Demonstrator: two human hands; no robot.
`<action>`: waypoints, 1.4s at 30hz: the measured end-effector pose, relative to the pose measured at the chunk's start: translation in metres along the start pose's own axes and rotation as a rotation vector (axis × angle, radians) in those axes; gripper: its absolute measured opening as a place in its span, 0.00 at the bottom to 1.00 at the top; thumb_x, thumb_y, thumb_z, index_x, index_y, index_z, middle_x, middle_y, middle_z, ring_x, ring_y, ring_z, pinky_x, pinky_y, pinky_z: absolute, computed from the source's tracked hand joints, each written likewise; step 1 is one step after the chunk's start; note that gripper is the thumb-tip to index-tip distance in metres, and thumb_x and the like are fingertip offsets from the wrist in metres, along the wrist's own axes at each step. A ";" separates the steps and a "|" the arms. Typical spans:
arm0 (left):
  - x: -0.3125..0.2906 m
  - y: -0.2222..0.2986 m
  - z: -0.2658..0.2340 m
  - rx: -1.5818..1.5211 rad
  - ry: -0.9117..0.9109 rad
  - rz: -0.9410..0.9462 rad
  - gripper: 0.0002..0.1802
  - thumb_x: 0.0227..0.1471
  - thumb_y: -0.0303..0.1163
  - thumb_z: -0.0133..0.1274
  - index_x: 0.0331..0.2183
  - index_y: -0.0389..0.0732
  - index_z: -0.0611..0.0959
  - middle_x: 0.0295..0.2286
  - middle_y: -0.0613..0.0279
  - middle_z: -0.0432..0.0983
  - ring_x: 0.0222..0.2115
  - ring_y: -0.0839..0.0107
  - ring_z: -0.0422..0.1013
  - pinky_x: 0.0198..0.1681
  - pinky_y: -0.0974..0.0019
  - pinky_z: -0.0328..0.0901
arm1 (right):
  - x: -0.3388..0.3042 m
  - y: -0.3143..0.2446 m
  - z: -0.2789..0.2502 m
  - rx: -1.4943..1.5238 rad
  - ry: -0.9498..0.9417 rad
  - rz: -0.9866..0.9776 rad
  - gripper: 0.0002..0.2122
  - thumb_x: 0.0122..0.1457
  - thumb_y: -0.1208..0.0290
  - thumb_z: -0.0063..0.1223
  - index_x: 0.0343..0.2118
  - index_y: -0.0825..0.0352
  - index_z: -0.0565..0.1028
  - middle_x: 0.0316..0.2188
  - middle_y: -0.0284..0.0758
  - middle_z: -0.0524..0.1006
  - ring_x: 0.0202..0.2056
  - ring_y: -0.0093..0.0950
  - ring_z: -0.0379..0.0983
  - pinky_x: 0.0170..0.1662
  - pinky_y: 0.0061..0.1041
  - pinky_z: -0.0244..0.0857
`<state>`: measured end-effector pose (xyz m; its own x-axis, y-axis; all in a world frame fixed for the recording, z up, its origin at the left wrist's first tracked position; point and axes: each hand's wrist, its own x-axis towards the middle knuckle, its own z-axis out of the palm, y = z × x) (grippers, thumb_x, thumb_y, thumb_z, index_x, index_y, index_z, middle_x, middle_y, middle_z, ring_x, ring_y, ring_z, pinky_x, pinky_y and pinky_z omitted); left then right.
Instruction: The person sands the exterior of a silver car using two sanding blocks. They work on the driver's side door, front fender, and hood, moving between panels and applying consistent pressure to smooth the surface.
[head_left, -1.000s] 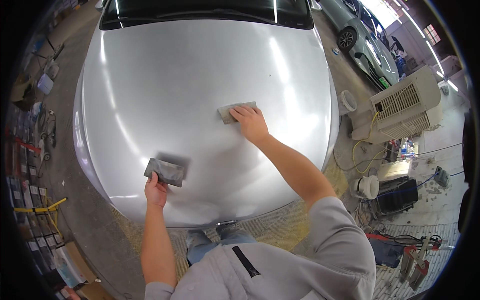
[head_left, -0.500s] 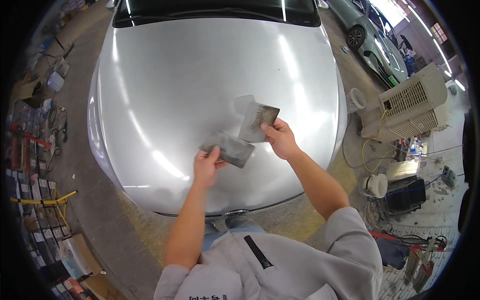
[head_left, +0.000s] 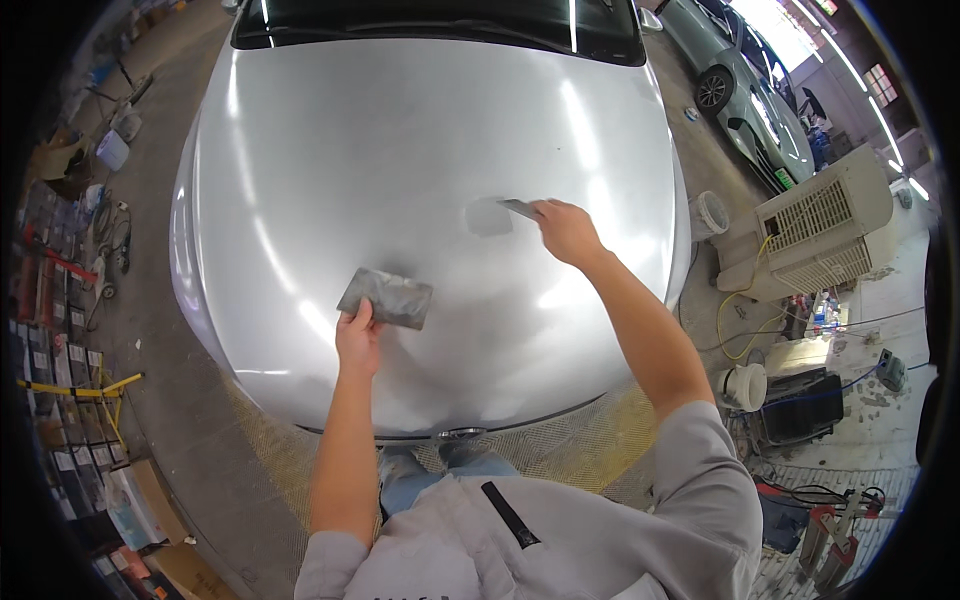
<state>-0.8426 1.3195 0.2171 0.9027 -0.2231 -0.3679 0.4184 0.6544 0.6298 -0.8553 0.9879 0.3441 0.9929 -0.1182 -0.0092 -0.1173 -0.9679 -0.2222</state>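
In front of me is the silver hood (head_left: pixel 350 140) of a car, with a squarish patch of grey putty (head_left: pixel 486 217) right of its middle. My left hand (head_left: pixel 358 343) grips a flat, rectangular putty spreader (head_left: pixel 402 303) with grey smears, held over the near part of the hood, its thumb on top. My right hand (head_left: pixel 572 234) is closed around a second putty spreader (head_left: pixel 519 208). That one is tilted nearly edge-on, its tip by the upper right of the patch. Whether the tip touches the hood I cannot tell.
The car's windscreen (head_left: pixel 440 28) lies at the far side. On the right stand a beige air cooler (head_left: pixel 815 225), a white bucket (head_left: pixel 743 388) and another car (head_left: pixel 740 90). Shelves of boxes (head_left: pixel 75 440) and a yellow stand (head_left: pixel 85 390) line the left.
My hands have moved apart. The left one went left with its spreader; the right one rose slightly and turned its spreader from face-up to nearly edge-on beside the putty patch.
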 end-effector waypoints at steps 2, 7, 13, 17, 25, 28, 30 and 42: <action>0.005 -0.005 -0.015 0.024 0.067 -0.007 0.09 0.54 0.29 0.49 0.39 0.42 0.76 0.37 0.67 0.74 0.37 0.75 0.70 0.41 0.68 0.65 | 0.029 -0.003 0.007 0.018 -0.015 -0.087 0.15 0.57 0.77 0.36 0.44 0.60 0.72 0.37 0.36 0.72 0.37 0.35 0.70 0.39 0.31 0.67; 0.010 -0.011 -0.035 -0.023 0.072 -0.023 0.09 0.54 0.28 0.49 0.39 0.43 0.76 0.38 0.67 0.74 0.38 0.75 0.69 0.43 0.70 0.64 | 0.074 -0.021 0.019 -0.127 -0.139 -0.175 0.19 0.55 0.81 0.36 0.47 0.55 0.71 0.40 0.32 0.71 0.38 0.32 0.70 0.39 0.28 0.66; 0.009 -0.011 -0.037 -0.012 0.075 -0.026 0.09 0.54 0.27 0.48 0.39 0.42 0.76 0.38 0.66 0.74 0.38 0.75 0.69 0.42 0.71 0.65 | 0.085 -0.032 0.009 -0.286 -0.312 -0.233 0.26 0.51 0.86 0.36 0.51 0.49 0.68 0.40 0.32 0.71 0.38 0.32 0.70 0.40 0.27 0.66; 0.008 -0.009 -0.034 -0.008 0.095 -0.025 0.09 0.54 0.26 0.48 0.39 0.42 0.76 0.37 0.66 0.74 0.38 0.74 0.70 0.42 0.72 0.65 | 0.084 -0.034 0.005 -0.289 -0.341 -0.266 0.28 0.49 0.87 0.35 0.51 0.48 0.68 0.39 0.33 0.71 0.37 0.32 0.70 0.39 0.27 0.66; 0.008 -0.008 -0.032 0.016 0.080 -0.019 0.10 0.55 0.28 0.47 0.41 0.40 0.75 0.39 0.65 0.73 0.39 0.74 0.69 0.44 0.71 0.65 | 0.069 -0.031 0.008 -0.267 -0.418 -0.330 0.27 0.48 0.86 0.38 0.50 0.47 0.69 0.37 0.34 0.72 0.39 0.33 0.70 0.40 0.30 0.65; 0.009 -0.009 -0.033 0.004 0.090 -0.017 0.09 0.54 0.27 0.48 0.40 0.41 0.76 0.38 0.65 0.74 0.38 0.75 0.69 0.42 0.72 0.64 | 0.060 -0.032 0.009 -0.260 -0.454 -0.339 0.27 0.48 0.85 0.38 0.50 0.47 0.69 0.37 0.34 0.72 0.38 0.33 0.70 0.39 0.31 0.65; 0.009 -0.009 -0.034 -0.003 0.090 -0.017 0.09 0.54 0.26 0.48 0.39 0.41 0.76 0.37 0.66 0.74 0.37 0.75 0.69 0.41 0.73 0.64 | 0.052 -0.033 0.011 -0.257 -0.477 -0.342 0.27 0.48 0.85 0.39 0.50 0.47 0.69 0.37 0.35 0.71 0.38 0.33 0.70 0.38 0.31 0.65; 0.002 -0.015 -0.021 0.080 0.070 -0.098 0.08 0.55 0.32 0.47 0.38 0.44 0.76 0.34 0.66 0.75 0.32 0.74 0.72 0.34 0.69 0.68 | -0.039 -0.016 0.025 0.588 -0.293 0.206 0.16 0.56 0.79 0.42 0.48 0.62 0.70 0.39 0.33 0.74 0.39 0.24 0.71 0.42 0.25 0.65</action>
<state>-0.8486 1.3246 0.1926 0.8494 -0.2304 -0.4748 0.5130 0.5718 0.6402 -0.8912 1.0132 0.3239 0.9250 -0.1419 -0.3526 -0.3573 -0.6410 -0.6793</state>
